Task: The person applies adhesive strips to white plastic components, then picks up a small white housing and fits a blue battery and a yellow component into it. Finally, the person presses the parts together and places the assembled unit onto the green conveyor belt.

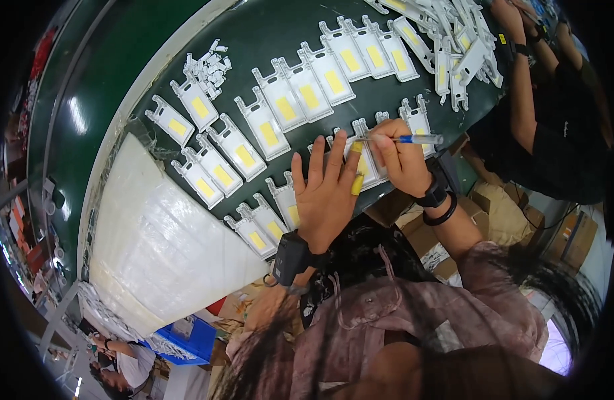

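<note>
My left hand [322, 193] lies flat with its fingers spread over flat white plastic pieces. Yellow covers sit on its thumb and index fingertip. Close beside it, my right hand [404, 160] is closed round a slim pen-like tool [419, 139] with a clear and blue handle. The tool's thin tip points left, toward the left index fingertip. Beneath both hands is a white piece [366, 167] with a yellow rectangle and a pronged clear end, partly hidden by the fingers. Similar pieces [267, 133] lie in slanting rows on the dark green surface [380, 97].
Small clear and white parts [208, 69] lie heaped at the upper left. A larger pile of white pieces [462, 53] lies at the upper right, near another person's arms [522, 87]. White wrapped sheeting [167, 233] covers the left side. A blue bin [197, 340] stands below it.
</note>
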Demonstrator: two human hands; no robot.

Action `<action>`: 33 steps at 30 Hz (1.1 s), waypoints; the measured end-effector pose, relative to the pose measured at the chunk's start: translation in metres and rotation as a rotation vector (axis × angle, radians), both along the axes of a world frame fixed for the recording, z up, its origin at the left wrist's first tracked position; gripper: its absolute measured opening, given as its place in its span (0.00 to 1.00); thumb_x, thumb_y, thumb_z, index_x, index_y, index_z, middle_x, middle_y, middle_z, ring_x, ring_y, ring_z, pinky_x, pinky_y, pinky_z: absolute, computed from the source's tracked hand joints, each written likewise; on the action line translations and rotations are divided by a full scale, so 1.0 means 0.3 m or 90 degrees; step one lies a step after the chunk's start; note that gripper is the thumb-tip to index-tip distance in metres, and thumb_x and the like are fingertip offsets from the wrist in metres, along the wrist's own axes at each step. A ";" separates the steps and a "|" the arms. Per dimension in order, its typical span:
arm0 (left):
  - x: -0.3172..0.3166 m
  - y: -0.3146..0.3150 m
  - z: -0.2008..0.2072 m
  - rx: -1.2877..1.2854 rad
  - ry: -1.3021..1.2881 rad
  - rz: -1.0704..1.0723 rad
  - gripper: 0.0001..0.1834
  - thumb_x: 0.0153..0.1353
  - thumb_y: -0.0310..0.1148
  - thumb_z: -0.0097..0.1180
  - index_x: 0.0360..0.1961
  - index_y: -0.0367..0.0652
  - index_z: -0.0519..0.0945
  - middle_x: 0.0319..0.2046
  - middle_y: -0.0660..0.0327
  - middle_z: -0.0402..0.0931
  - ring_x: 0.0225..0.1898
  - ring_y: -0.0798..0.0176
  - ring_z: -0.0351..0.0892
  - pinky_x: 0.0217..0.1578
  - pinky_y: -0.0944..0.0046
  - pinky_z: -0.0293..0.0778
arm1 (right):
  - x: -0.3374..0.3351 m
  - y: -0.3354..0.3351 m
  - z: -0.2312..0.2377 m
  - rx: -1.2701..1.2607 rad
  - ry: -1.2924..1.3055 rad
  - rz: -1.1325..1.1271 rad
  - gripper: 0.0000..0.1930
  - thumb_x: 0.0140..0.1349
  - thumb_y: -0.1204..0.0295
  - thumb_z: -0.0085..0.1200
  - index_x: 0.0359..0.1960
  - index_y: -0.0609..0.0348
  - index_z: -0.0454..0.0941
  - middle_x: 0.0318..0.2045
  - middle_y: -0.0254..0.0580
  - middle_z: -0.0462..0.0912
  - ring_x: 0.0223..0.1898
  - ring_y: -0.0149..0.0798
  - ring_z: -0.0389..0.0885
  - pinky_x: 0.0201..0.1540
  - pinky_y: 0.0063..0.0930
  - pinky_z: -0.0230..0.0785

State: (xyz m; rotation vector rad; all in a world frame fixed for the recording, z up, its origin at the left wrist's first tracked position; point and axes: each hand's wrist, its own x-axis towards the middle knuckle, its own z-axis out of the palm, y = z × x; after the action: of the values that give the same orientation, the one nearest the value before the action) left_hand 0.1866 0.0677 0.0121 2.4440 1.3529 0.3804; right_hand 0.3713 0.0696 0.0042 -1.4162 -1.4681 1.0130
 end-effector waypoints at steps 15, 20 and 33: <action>-0.003 -0.004 -0.005 -0.006 -0.003 -0.005 0.24 0.61 0.42 0.58 0.58 0.53 0.75 0.68 0.63 0.62 0.67 0.52 0.59 0.65 0.40 0.48 | 0.001 0.036 0.013 0.003 -0.068 0.118 0.04 0.72 0.76 0.46 0.40 0.63 0.71 0.33 0.37 0.76 0.29 0.26 0.69 0.33 0.20 0.64; 0.003 -0.006 -0.013 -0.012 -0.002 -0.007 0.25 0.60 0.42 0.58 0.59 0.53 0.75 0.68 0.62 0.61 0.67 0.51 0.59 0.66 0.40 0.48 | 0.000 0.032 0.012 -0.016 -0.078 0.113 0.04 0.71 0.75 0.47 0.39 0.64 0.72 0.33 0.39 0.77 0.30 0.29 0.72 0.35 0.22 0.66; 0.003 0.006 0.005 -0.021 -0.049 -0.003 0.27 0.57 0.37 0.60 0.59 0.50 0.73 0.67 0.58 0.61 0.67 0.48 0.59 0.64 0.36 0.49 | -0.004 0.056 -0.001 0.033 -0.017 0.096 0.03 0.71 0.76 0.45 0.38 0.61 0.70 0.27 0.37 0.74 0.24 0.29 0.70 0.29 0.22 0.64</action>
State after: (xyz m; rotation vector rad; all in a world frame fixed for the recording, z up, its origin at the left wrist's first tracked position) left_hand 0.1875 0.0696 0.0135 2.3807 1.3103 0.4433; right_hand 0.3701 0.0865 0.0039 -1.3024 -1.6287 1.0442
